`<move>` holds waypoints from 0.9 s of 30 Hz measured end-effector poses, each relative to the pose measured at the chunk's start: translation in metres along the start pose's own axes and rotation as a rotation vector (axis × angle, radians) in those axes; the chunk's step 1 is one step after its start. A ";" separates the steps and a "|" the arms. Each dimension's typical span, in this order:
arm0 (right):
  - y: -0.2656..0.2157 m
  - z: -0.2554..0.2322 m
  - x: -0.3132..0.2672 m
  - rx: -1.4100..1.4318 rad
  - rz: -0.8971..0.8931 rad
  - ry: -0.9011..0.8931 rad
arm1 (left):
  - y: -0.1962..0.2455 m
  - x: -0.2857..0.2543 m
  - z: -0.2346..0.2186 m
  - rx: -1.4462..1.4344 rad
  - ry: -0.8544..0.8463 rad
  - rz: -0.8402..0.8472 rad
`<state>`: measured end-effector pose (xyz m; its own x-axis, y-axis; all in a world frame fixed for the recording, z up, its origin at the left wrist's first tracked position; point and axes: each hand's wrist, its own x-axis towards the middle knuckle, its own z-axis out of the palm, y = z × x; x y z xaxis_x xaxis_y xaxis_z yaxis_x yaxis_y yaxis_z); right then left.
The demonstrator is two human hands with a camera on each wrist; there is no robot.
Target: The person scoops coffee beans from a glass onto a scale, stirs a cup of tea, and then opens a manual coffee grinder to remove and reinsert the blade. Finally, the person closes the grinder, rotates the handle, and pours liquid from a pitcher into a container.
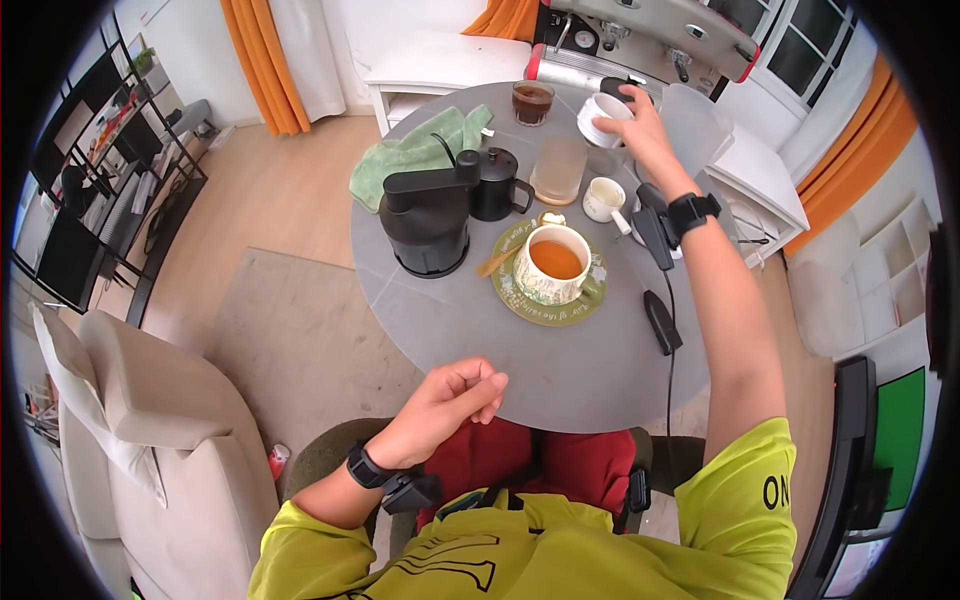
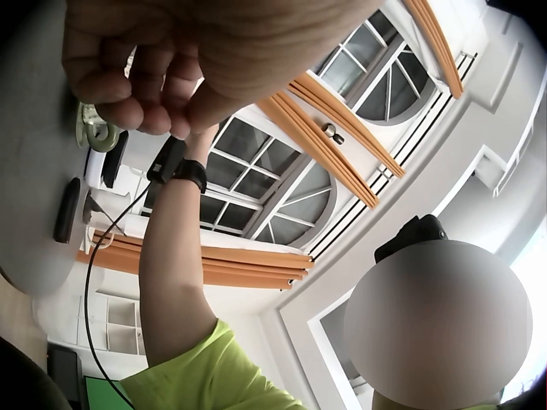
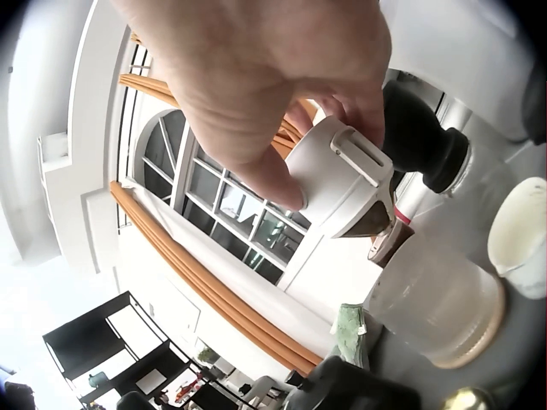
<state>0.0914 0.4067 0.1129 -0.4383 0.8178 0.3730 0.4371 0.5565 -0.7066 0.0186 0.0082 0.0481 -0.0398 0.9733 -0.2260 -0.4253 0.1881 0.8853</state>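
Note:
My right hand (image 1: 650,138) pinches a small white cup-like holder (image 1: 600,122) above the table's far right side. In the right wrist view, the thumb and fingers of that hand (image 3: 265,85) grip the tilted white holder (image 3: 338,175), which has a slim side handle and something dark at its lower opening. A frosted clear container (image 3: 436,299) stands below it. Over the near table edge, my left hand (image 1: 450,405) hangs loosely curled, holding nothing; its fingers are bent in the left wrist view too (image 2: 171,64). The patterned cup (image 1: 535,283) of orange-brown drink stands beyond it on a green plate (image 1: 550,314).
A black appliance (image 1: 425,225), a black pitcher (image 1: 493,185), a green towel (image 1: 400,160) and a glass of dark liquid (image 1: 532,103) occupy the table's left and back. A small white cup (image 1: 604,198) and a cabled black device (image 1: 661,322) are at the right.

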 end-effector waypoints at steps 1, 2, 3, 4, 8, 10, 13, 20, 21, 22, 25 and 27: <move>0.002 -0.005 -0.002 -0.004 -0.004 -0.001 | 0.000 0.000 0.000 0.002 -0.006 0.002; 0.004 -0.010 -0.009 -0.024 0.004 -0.028 | -0.001 0.001 0.000 -0.001 -0.007 0.007; 0.006 -0.014 -0.016 -0.044 0.014 -0.055 | -0.002 0.001 0.000 0.001 -0.009 -0.001; 0.008 -0.017 -0.023 -0.043 0.011 -0.080 | -0.003 0.001 0.000 0.004 -0.009 -0.008; 0.030 -0.011 -0.037 -0.059 0.045 -0.139 | -0.003 0.002 0.002 0.010 -0.007 -0.010; 0.035 -0.008 -0.042 -0.077 0.055 -0.152 | -0.004 0.002 0.002 0.016 -0.009 -0.013; 0.040 -0.006 -0.047 -0.108 0.069 -0.192 | -0.007 0.002 0.000 0.036 -0.006 0.008; 0.053 -0.001 -0.053 -0.152 0.024 -0.196 | -0.002 0.002 0.000 0.011 0.026 -0.024; 0.053 -0.002 -0.053 -0.152 0.014 -0.200 | -0.002 0.002 0.000 0.012 0.025 -0.021; 0.052 -0.002 -0.054 -0.152 0.016 -0.200 | -0.002 0.002 -0.001 0.013 0.023 -0.018; 0.051 -0.004 -0.050 -0.200 0.018 -0.236 | -0.002 0.002 -0.001 0.009 0.025 -0.017; 0.055 -0.002 -0.040 -0.149 -0.076 -0.216 | -0.002 0.002 -0.001 0.016 0.031 -0.014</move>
<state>0.1344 0.4051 0.0601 -0.6251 0.7311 0.2733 0.5000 0.6440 -0.5790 0.0185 0.0094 0.0455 -0.0618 0.9662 -0.2501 -0.4111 0.2037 0.8885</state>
